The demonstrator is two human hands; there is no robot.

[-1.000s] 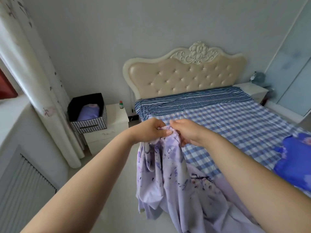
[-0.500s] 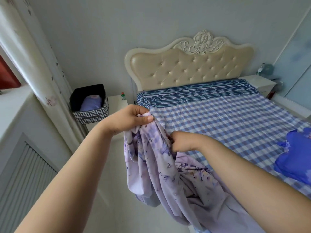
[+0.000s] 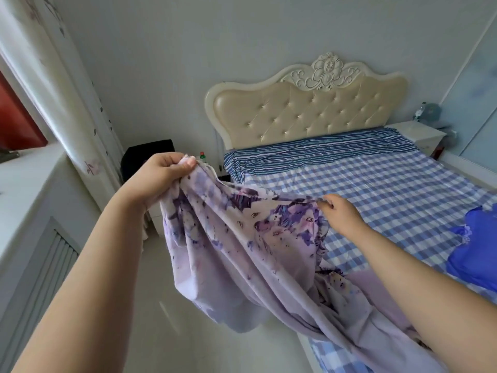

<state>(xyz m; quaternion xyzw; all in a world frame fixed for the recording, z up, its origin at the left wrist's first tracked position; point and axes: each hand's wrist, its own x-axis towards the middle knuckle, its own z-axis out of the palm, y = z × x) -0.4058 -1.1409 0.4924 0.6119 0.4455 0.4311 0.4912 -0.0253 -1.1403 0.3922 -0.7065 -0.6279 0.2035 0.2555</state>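
A lilac floral bedsheet (image 3: 242, 254) hangs between two bare hands off the near side edge of the bed (image 3: 390, 184). The left hand (image 3: 161, 179) is raised over the floor, fingers and thumb curled tight round a bunched corner of the cloth. The right hand (image 3: 341, 211) sits lower, above the checked mattress cover, pinching the hem between thumb and fingertips. Between the two grips the top edge runs in a shallow sag, not yet taut. Below it the fabric drops in long folds, part hanging clear over the floor and part trailing onto the near corner of the bed, under the right forearm.

The cloth looks thin, light and very soft — it has no stiffness of its own and will take whatever shape the grips give it. It seems smooth enough to slide through a loose pinch, so the hem or a corner, where it is doubled and stitched, is the sound place to hold. The work in hand appears to be finding the edge and spreading the sheet. Walking the right hand along the hem toward the next corner would likely open it. The trailing bulk may drag on the mattress corner — a lift first should help.

A blue pillow (image 3: 473, 254) lies at the bed's right edge.
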